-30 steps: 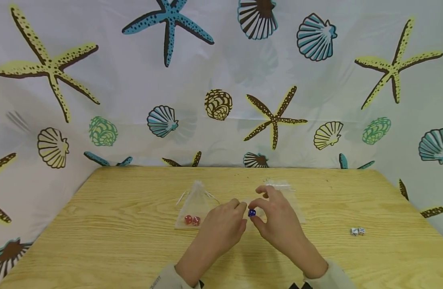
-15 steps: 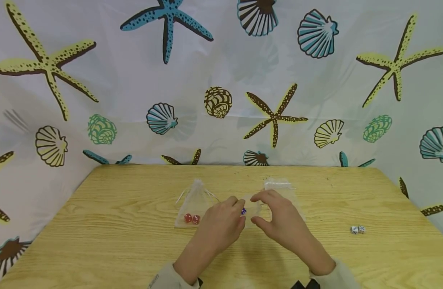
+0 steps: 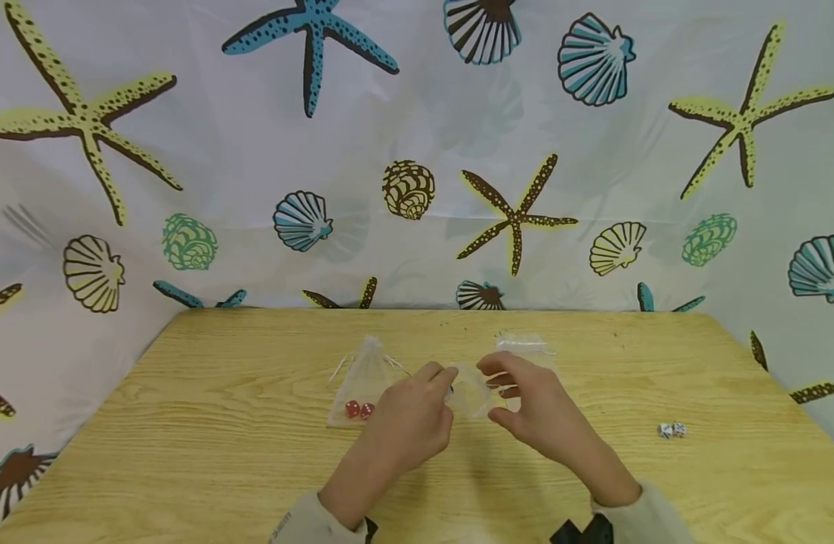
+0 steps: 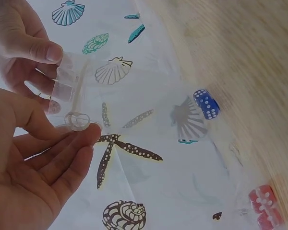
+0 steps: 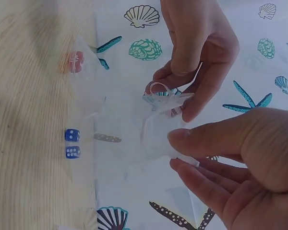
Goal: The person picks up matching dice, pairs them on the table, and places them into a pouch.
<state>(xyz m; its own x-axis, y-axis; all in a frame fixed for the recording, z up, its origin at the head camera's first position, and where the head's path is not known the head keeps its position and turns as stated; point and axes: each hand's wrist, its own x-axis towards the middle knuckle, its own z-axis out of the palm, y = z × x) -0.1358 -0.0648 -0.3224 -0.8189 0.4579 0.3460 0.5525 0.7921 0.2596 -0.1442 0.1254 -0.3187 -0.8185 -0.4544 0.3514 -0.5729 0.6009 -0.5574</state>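
Note:
Between my hands is a small sheer white drawstring bag (image 3: 473, 394) with a ribbon loop at its mouth. My left hand (image 3: 412, 415) grips it near the mouth, and its fingers (image 4: 72, 177) show close up in the left wrist view. My right hand (image 3: 542, 404) holds the opposite edge of the mouth between thumb and fingers, clearest in the right wrist view (image 5: 235, 163). Two blue dice (image 5: 72, 143) with white dots sit at the bag's bottom, seen through the fabric. In the head view the left hand mostly hides them.
To the left on the wooden table (image 3: 220, 453) lies another sheer bag (image 3: 362, 378) holding two red dice (image 3: 359, 409). A third sheer bag (image 3: 523, 344) lies behind my right hand. Two white dice (image 3: 671, 430) sit at the right. A shell-and-starfish patterned cloth (image 3: 362, 249) hangs behind.
My right hand has let go of a blue die, which passed into the bag by my left hand. The right hand has shifted slightly right and holds the bag's edge. The view has tilted slightly.

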